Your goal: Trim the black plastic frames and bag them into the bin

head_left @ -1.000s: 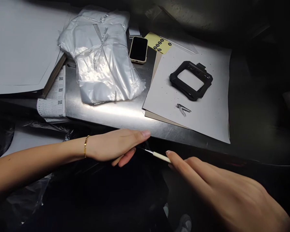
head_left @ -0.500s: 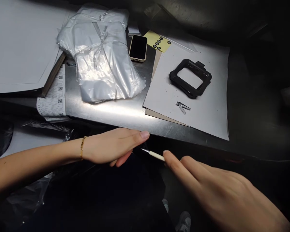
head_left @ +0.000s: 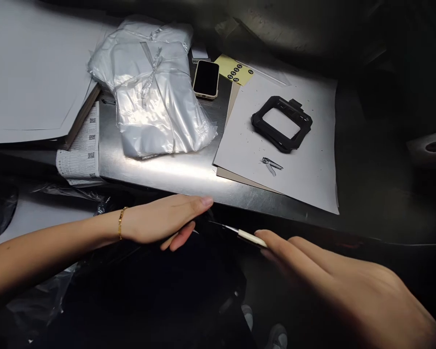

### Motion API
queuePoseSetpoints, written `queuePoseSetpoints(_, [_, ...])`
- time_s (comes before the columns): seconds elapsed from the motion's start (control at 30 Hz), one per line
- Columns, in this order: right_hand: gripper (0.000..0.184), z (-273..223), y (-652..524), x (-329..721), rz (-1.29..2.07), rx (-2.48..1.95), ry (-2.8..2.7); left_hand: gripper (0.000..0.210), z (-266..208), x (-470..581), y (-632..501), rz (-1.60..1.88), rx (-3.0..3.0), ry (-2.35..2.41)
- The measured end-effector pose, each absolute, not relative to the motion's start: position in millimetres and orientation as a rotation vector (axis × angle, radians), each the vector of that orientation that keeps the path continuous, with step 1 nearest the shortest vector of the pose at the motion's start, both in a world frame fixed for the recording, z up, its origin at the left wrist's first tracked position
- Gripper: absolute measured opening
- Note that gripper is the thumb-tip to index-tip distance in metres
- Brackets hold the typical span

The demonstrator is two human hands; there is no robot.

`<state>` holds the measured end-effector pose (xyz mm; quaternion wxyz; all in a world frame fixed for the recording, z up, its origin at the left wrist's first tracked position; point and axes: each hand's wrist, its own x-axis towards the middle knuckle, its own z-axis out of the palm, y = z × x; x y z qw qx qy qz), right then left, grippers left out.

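Note:
My left hand (head_left: 158, 220), with a gold bracelet (head_left: 121, 223) at the wrist, is closed below the table's front edge. Its thumb points right and its fingertips curl underneath. What it grips is dark and lost against the dark background. In my right hand (head_left: 348, 281) is a slim cream-handled tool (head_left: 252, 237) with a thin metal tip. That tip points left toward the left thumb; whether it touches anything cannot be made out. A black plastic frame (head_left: 272, 144) lies on white paper, with a nail clipper (head_left: 271, 166) opened out nearer to me.
White sheets (head_left: 228, 155) carry dark specks. Tied clear plastic bags (head_left: 155, 116), a phone (head_left: 206, 79) and yellow sticker paper (head_left: 227, 63) lie on the metal table (head_left: 155, 179). A stack of large white sheets (head_left: 28, 68) and a printed label strip (head_left: 77, 165) are at left.
My right hand has moved right with the tool, drawing its tip away from the left thumb. My left hand has shifted slightly left. The view has tilted a little.

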<state>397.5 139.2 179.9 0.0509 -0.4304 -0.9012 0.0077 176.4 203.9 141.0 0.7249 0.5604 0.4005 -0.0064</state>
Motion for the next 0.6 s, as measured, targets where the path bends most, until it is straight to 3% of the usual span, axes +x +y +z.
queuePoseSetpoints(0.13, [0.027,165.3,148.3,409.1,0.072,-1.497,-2.489,0.058,135.0,172.8,204.1,0.018,1.2,0.878])
queuePoseSetpoints(0.27, [0.029,112.5,178.3,422.9,-0.064,-1.755,-2.36,0.057,129.7,168.6,202.4,0.048,1.169,0.886])
queuePoseSetpoints(0.4, [0.022,72.3,204.4,422.7,-0.145,-1.696,-2.267,0.058,130.5,164.6,200.2,0.084,1.148,0.932])
queuePoseSetpoints(0.6, [0.009,114.6,181.6,356.8,0.024,-1.181,-2.171,0.058,131.4,162.9,197.8,0.11,1.129,0.983])
